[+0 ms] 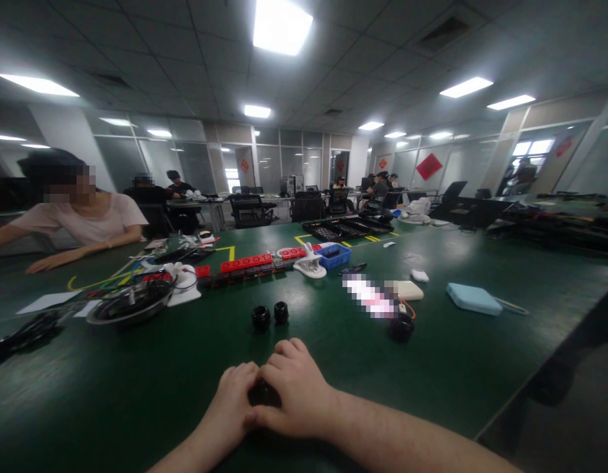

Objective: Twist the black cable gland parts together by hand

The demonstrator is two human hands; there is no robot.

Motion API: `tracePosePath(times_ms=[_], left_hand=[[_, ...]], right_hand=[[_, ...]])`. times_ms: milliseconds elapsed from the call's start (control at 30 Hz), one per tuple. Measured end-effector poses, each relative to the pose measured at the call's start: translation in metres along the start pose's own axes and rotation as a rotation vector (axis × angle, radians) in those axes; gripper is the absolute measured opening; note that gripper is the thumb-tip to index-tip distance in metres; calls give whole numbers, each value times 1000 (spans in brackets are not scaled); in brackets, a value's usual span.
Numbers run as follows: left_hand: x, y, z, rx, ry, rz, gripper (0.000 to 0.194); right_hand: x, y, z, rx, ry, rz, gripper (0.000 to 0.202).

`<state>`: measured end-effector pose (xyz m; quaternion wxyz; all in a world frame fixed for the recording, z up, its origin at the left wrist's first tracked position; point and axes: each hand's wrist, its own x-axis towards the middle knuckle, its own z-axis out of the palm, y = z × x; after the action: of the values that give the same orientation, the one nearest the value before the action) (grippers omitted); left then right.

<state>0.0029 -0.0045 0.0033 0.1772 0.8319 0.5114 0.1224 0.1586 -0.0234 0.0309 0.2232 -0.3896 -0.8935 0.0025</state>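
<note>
Low in the head view, my left hand [234,397] and my right hand [301,394] are together over the green tabletop [151,394]. Their fingers curl round a small black round object [264,394], mostly hidden between them, so its kind does not show. Just beyond my fingers stand two shiny black squat round pieces, a left one [260,318] and a right one [281,312]. A similar dark round piece [401,326] lies farther right, beside a blurred-out bright patch.
Across the table are red strips [247,263], a blue bin [335,255], a white stand [310,264] and a black tray [348,228]. A metal bowl with cables [129,305] lies left, a light-blue case [474,298] right. A person [97,213] sits at the left.
</note>
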Motion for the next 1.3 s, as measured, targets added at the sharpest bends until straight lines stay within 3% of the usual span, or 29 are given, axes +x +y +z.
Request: tracePosePath(times_ms=[300,733,1000,1300], left_hand=[[2,11,-5,14,-11,-77,22],[6,-5,11,57,59,-20,12],[4,-3,4,-2,32,-4,8],[4,3,-3,4,43,-112,8]], right_hand=[[-1,-1,7,-84,31,-104,44],[0,1,17,-98,74,-254,45],[-3,-4,13,-88,126,-281,38],[-12,-5,14,-136,97,-198,36]])
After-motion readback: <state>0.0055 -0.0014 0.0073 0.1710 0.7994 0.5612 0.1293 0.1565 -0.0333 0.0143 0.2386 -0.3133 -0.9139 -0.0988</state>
